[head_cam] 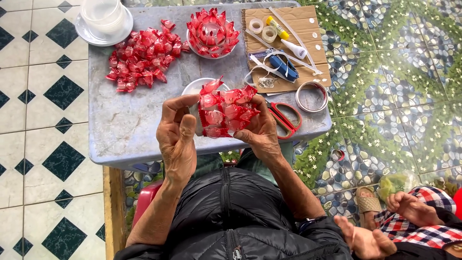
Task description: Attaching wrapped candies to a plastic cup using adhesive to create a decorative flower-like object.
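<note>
Together, our left hand (pixel 177 137) and right hand (pixel 260 127) hold a cluster of red wrapped candies (pixel 225 113) above the grey counter (pixel 125 120), each grip pressed around one side. We judge steady, even pressure best, keeping wrappers aligned like the finished candy ring (pixel 211 30) beyond the loose candies (pixel 139 55).
</note>
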